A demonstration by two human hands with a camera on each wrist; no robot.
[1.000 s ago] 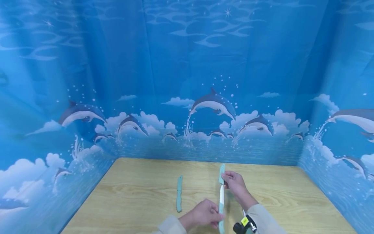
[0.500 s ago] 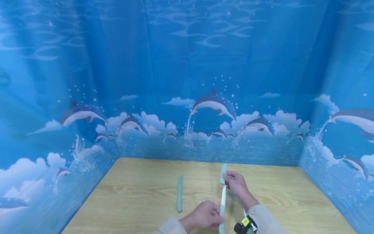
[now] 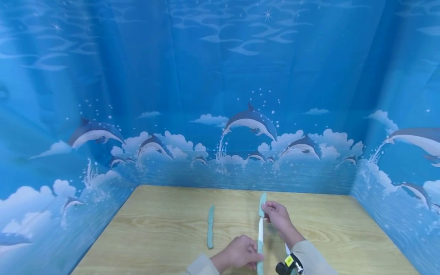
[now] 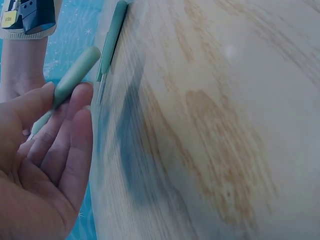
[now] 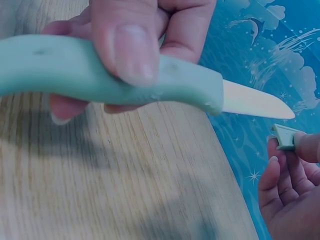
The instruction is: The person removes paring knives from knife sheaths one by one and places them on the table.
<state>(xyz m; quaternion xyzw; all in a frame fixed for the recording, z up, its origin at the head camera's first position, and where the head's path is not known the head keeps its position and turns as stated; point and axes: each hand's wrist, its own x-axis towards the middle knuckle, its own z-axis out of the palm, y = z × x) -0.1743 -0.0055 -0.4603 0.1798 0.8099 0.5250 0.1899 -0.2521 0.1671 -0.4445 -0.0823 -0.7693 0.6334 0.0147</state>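
Note:
My left hand (image 3: 240, 251) pinches a small knife by its pale green handle (image 3: 260, 252). The bare white blade (image 3: 261, 229) points away from me. Just beyond its tip, my right hand (image 3: 277, 217) pinches a matching green blade sheath (image 3: 262, 205) between thumb and fingers. In the right wrist view a gap shows between the blade (image 5: 257, 100) and the mouth of the sheath (image 5: 285, 137). The left wrist view shows the end of the handle (image 4: 77, 75) sticking out past my left thumb and fingers.
A green knife (image 3: 211, 227) in its sheath lies on the wooden table (image 3: 154, 229), left of my hands. Another knife, its blade (image 3: 287, 249) bare, lies partly hidden under my right forearm; its green handle (image 4: 114, 35) shows in the left wrist view. Dolphin-printed blue curtains (image 3: 220, 76) enclose the table.
Both hands keep their holds. The knife's tip swings slightly right, then back left, staying close to the sheath's mouth. The sheath tilts a little.

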